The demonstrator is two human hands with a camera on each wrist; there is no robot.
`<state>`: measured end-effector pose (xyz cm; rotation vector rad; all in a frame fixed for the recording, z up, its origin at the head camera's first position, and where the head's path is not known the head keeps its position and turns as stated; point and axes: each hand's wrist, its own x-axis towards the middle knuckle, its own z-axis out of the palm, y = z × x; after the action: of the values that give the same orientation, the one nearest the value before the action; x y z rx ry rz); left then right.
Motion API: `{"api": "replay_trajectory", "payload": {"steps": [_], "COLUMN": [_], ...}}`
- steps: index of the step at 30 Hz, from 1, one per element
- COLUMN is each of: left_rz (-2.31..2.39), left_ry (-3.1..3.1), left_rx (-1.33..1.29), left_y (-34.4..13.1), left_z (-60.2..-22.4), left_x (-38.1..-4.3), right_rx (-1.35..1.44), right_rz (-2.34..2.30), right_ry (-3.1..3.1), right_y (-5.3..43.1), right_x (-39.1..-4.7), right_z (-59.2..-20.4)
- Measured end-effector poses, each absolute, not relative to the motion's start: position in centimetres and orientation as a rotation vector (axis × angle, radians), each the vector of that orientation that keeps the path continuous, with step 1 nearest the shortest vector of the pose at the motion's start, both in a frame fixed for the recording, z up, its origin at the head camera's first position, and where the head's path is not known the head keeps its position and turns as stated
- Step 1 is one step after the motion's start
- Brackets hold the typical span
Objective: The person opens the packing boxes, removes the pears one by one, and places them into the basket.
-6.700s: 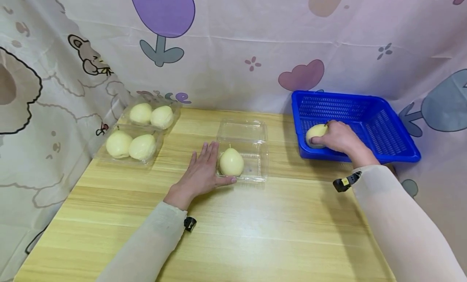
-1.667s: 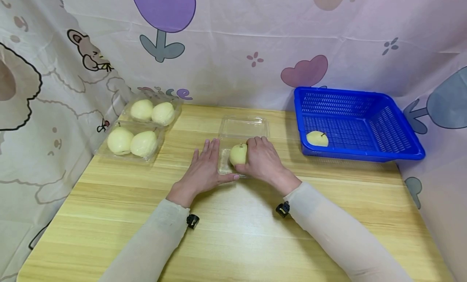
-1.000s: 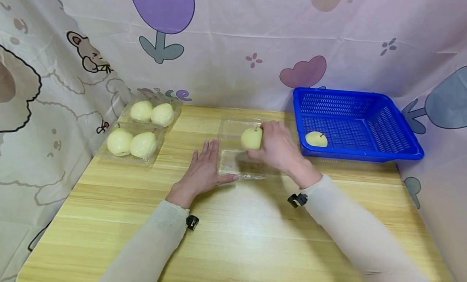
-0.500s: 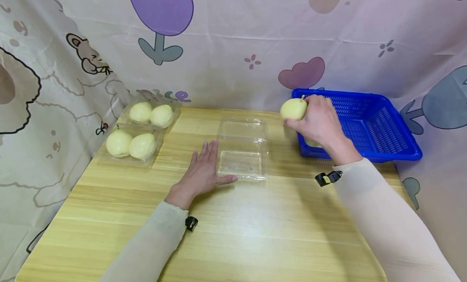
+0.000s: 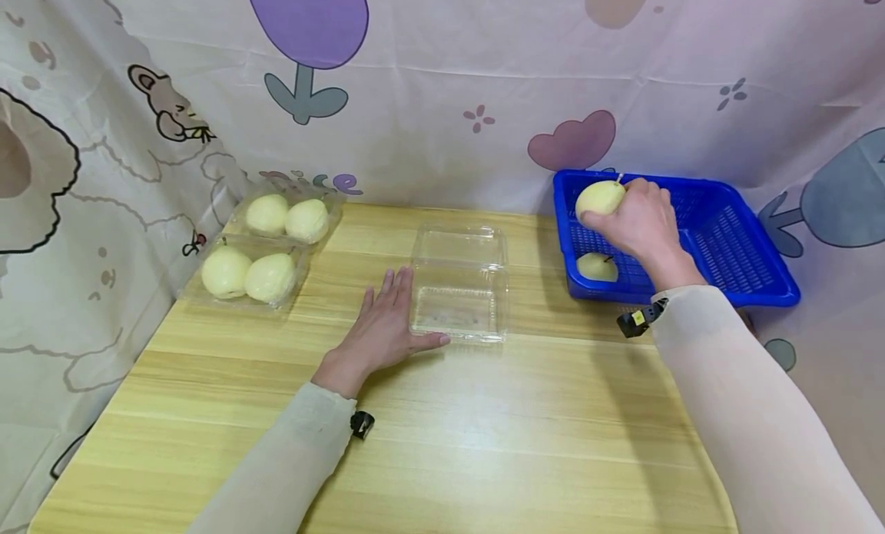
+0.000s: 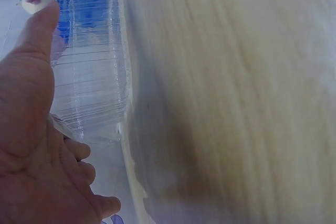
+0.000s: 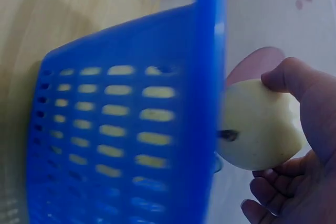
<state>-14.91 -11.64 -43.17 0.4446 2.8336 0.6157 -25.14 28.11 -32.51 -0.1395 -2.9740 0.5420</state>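
My right hand point(image 5: 644, 220) grips a pale yellow pear point(image 5: 600, 199) above the left end of the blue basket point(image 5: 719, 294). A second pear point(image 5: 598, 267) lies inside the basket by its near left corner. In the right wrist view the thumb and fingers curl round the held pear point(image 7: 260, 127), beside the basket's slotted wall point(image 7: 121, 108). The clear plastic clamshell box point(image 5: 459, 284) lies open on the table with nothing in it. My left hand point(image 5: 380, 326) rests along its left side, fingers straight, thumb at the box's near edge.
Two clear boxes, one nearer point(image 5: 200, 294) and one farther point(image 5: 335, 203), each holding two pears, stand at the table's back left. A patterned cloth point(image 5: 415, 134) hangs behind the wooden table point(image 5: 442, 434).
My right hand has lifted the pear out of the clear box and carried it rightward to over the basket. The left hand has stayed beside the box.
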Motion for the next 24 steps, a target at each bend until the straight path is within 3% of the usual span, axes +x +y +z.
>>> {"api": "replay_trajectory", "payload": {"steps": [12,24], "left_rz": [0.614,0.621], "left_ry": [2.834,2.841], "left_rx": [0.444,0.448], "left_y": [-11.7,-11.7], "left_z": [-43.3,-43.3], "left_x": [-14.8,-14.8], "right_rx": [-0.239,-0.301], "right_rz": [0.625,0.739], "right_ry": [-3.071,-3.203], "right_y": [28.6,29.1], "right_x": [-26.3,-27.1], "right_z": [-35.8,-36.3]}}
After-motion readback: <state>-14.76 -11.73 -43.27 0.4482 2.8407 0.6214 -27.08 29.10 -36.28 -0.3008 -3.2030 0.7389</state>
